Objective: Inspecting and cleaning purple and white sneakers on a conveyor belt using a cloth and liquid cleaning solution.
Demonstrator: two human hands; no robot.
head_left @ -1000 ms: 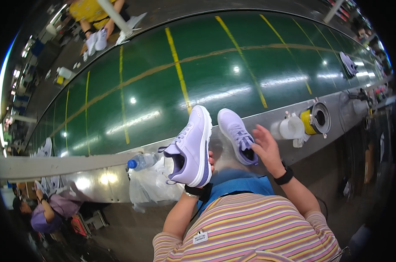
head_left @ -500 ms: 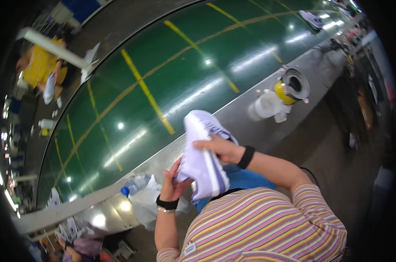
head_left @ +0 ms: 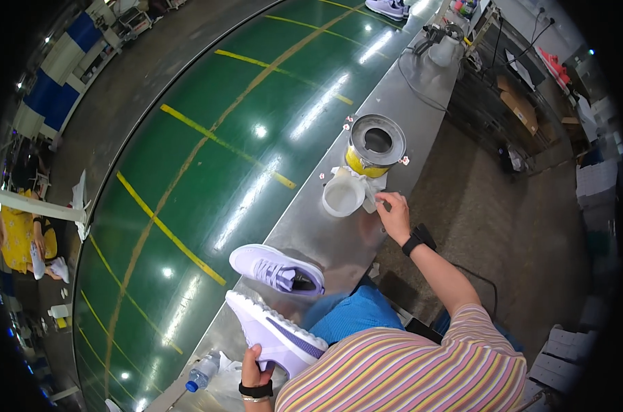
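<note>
My left hand (head_left: 255, 371) grips a lavender sneaker (head_left: 273, 338) by its side near the heel. The shoe is tilted over, with its white sole edge turned up and away from me. Beside it, a matching lavender sneaker (head_left: 264, 265) rests upright on the metal ledge (head_left: 304, 237), its toe reaching over the green belt. My right hand (head_left: 395, 218) is stretched out to the right, thumb and fingertips pinched at a whitish cloth (head_left: 371, 197). That cloth lies against a white plastic tub (head_left: 343, 195). Just behind the tub stands a yellow-sided round tin (head_left: 370, 161) with an open, ringed top.
A green conveyor belt (head_left: 194, 185) with yellow cross lines runs along the ledge. More lavender sneakers (head_left: 388, 8) sit at its far end. A blue-capped plastic bottle (head_left: 203, 374) lies at the near left. Across the belt a person in yellow (head_left: 23, 233) handles shoes.
My right hand has left the sneaker and moved over to the tub. The left hand alone holds a sneaker, now tipped over. A second sneaker shows on the ledge. The view has swung right.
</note>
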